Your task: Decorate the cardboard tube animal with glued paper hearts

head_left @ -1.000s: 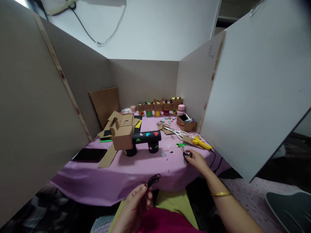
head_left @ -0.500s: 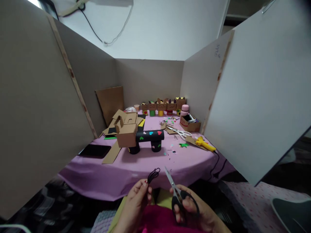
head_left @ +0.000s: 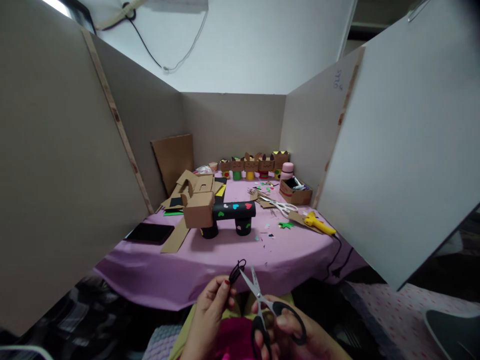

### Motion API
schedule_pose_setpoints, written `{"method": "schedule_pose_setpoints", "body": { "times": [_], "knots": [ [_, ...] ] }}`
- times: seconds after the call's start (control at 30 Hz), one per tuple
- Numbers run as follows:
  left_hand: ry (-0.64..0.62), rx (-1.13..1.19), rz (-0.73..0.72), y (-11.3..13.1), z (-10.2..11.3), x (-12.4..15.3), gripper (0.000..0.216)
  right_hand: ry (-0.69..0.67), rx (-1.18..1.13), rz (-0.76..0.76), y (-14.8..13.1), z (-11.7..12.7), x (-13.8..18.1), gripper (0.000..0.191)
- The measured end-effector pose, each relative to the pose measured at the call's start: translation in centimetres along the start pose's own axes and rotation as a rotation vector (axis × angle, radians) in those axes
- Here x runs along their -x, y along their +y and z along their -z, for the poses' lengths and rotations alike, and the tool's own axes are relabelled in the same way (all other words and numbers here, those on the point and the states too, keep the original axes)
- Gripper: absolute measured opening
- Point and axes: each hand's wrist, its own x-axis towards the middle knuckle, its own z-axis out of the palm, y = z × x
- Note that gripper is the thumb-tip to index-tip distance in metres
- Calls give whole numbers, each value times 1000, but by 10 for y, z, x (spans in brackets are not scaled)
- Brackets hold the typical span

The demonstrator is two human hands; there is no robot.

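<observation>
My left hand [head_left: 210, 311] pinches a small bundle of black thread [head_left: 237, 270] and holds it up in front of the table edge. My right hand [head_left: 296, 336] grips black-handled scissors [head_left: 264, 307] with fingers through the loops. Their blades are spread apart, tips right beside the thread. On the purple tablecloth [head_left: 225, 260] beyond stands a cardboard animal [head_left: 219, 213]: a brown box head on a black tube body with coloured hearts and two black tube legs.
Yellow glue gun [head_left: 317, 223] with cord and white scissors [head_left: 279, 205] lie at right. A small cardboard box [head_left: 294, 192], pink bottle [head_left: 287, 170] and a row of small cardboard figures [head_left: 249, 166] stand at the back. Black tablet [head_left: 150, 233] and cardboard scraps at left. Partition boards enclose the table.
My right hand took the black scissors off the table and brought them down beside my left hand. The blades have opened next to the thread. The left hand has barely moved.
</observation>
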Motion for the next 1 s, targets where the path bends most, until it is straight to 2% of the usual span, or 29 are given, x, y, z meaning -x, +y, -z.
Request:
{"method": "schedule_pose_setpoints", "body": {
  "times": [0.33, 0.6, 0.7, 0.87, 1.0],
  "knots": [
    [-21, -78, -28, 11, -7, 4, 40, 71, -41, 75, -1, 0, -6, 42],
    [-186, -193, -76, 10, -9, 7, 41, 86, -88, 85, -2, 1, -9, 46],
    [-234, -228, -82, 6, -8, 6, 41, 95, -101, 87, -2, -1, -9, 43],
    [-195, -222, -90, 7, -8, 5, 40, 93, -162, 113, 1, -2, -10, 34],
    [-142, -207, -83, 9, -9, 6, 44, 82, -134, 98, 1, -3, -12, 40]
  ]
}}
